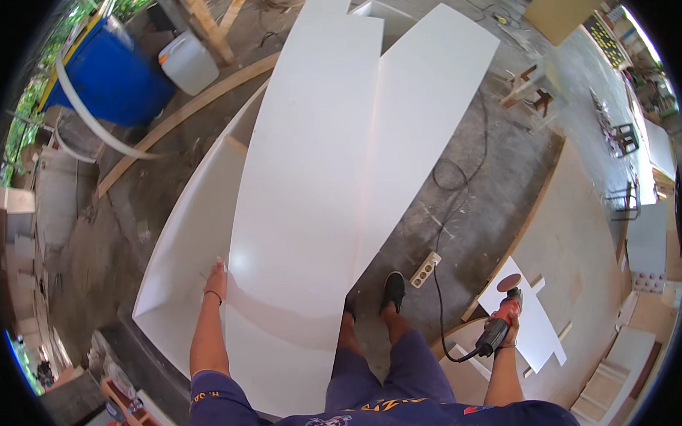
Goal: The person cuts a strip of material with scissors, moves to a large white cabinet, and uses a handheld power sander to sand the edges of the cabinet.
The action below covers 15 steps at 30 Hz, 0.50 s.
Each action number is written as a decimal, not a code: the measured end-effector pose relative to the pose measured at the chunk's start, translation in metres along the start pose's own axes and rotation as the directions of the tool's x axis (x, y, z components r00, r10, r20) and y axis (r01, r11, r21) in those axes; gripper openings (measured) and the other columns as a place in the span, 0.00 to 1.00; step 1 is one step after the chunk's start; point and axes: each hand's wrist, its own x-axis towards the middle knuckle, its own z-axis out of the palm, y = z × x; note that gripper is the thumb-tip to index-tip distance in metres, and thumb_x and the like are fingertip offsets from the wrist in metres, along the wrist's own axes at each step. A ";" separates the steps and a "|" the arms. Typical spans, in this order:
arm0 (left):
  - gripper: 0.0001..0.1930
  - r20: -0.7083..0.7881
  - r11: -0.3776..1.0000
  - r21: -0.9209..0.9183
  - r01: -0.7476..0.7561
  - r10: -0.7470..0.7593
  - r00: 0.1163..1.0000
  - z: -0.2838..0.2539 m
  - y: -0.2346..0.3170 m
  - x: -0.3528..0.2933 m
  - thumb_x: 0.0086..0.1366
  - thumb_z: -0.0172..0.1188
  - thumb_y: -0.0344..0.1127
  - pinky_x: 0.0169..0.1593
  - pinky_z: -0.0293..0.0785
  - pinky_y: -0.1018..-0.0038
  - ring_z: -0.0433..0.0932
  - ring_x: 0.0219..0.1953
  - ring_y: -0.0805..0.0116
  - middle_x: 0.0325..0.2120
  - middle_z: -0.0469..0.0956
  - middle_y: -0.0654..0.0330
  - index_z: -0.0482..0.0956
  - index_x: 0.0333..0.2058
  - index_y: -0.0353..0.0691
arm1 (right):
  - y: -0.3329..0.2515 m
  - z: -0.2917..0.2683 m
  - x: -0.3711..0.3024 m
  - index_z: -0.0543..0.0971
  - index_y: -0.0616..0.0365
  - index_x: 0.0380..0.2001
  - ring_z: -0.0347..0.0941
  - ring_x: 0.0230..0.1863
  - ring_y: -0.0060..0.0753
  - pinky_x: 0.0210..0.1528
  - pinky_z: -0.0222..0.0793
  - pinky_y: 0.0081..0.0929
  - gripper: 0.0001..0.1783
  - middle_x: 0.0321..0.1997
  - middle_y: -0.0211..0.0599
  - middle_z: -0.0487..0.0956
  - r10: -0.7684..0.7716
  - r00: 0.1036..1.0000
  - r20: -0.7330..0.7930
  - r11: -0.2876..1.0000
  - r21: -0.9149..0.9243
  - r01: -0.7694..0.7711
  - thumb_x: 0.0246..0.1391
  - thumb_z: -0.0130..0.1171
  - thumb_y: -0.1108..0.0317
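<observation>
In my right hand (511, 333) is a red and black angle grinder (502, 317), its round reddish-brown disc (509, 283) pointing away from me. A black cord runs from its rear end. My fingers wrap around the tool's body, off to the right of the long white panels. My left hand (216, 280) rests at the left edge of a glossy white panel (302, 184), fingers stretched out along that edge. A second white panel (420, 120) lies beside it, angled to the right. Under and left of them is an open white cabinet-like box (184, 233).
A power strip (426, 270) with the cord plugged in lies on the concrete floor near my shoe (392, 291). White offcuts (531, 319) lie on a large board (568, 258) at right. A blue bin (111, 74) and white jerrycan (188, 63) stand far left. A stool (532, 82) stands far right.
</observation>
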 end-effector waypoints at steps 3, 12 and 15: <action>0.47 0.130 0.996 -0.092 0.004 0.008 0.991 0.001 -0.014 0.006 0.59 0.15 0.71 0.65 0.43 0.65 0.51 0.64 0.50 0.60 0.56 0.45 0.52 0.61 0.36 | 0.002 0.009 -0.012 0.69 0.64 0.34 0.73 0.21 0.41 0.25 0.74 0.34 0.33 0.24 0.45 0.74 0.091 0.996 -0.011 0.996 -0.023 -0.091 0.39 0.59 0.42; 0.46 -0.228 0.947 -0.286 -0.147 0.081 0.970 -0.031 0.135 0.085 0.58 0.26 0.73 0.49 0.64 0.61 0.70 0.47 0.47 0.41 0.72 0.40 0.73 0.41 0.29 | 0.005 0.008 -0.008 0.65 0.59 0.42 0.74 0.28 0.34 0.28 0.76 0.36 0.32 0.30 0.38 0.72 0.074 0.996 0.050 0.994 0.076 -0.078 0.41 0.62 0.48; 0.45 -0.377 0.968 -0.245 -0.059 -0.039 0.925 -0.019 0.167 0.093 0.57 0.29 0.74 0.36 0.69 0.58 0.76 0.34 0.49 0.28 0.78 0.45 0.79 0.27 0.32 | 0.010 -0.011 -0.014 0.66 0.60 0.41 0.74 0.27 0.34 0.28 0.76 0.36 0.32 0.28 0.39 0.73 0.022 1.000 -0.016 0.998 0.059 -0.021 0.41 0.61 0.46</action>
